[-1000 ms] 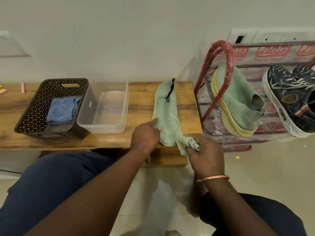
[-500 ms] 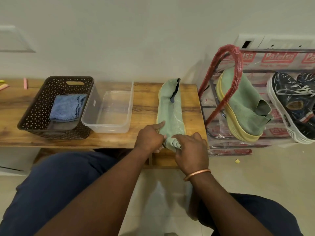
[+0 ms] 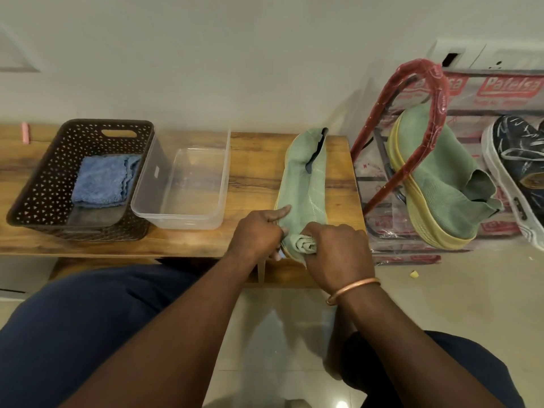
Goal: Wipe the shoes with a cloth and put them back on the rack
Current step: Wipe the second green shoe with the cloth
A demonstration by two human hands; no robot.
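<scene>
A green knit shoe [image 3: 304, 184] with a yellow sole lies on the wooden bench [image 3: 253, 160], its toe end towards me. My left hand [image 3: 257, 234] holds the shoe's near left side, thumb stretched along its edge. My right hand [image 3: 335, 254] grips a bunched green cloth [image 3: 304, 245] pressed on the shoe's near end. The matching green shoe [image 3: 441, 184] sits on the red-framed rack [image 3: 424, 119] to the right.
A brown perforated basket [image 3: 44, 195] with a folded blue cloth [image 3: 101, 184] stands at the bench's left. Beside it is a clear plastic tub [image 3: 179, 189]. A dark patterned sneaker [image 3: 515, 169] sits on the rack's far right. Tiled floor lies below, my knees close to the bench.
My right hand has slid left and onto the shoe's near end, bunching the cloth tighter. My left hand has stayed on the shoe's side.
</scene>
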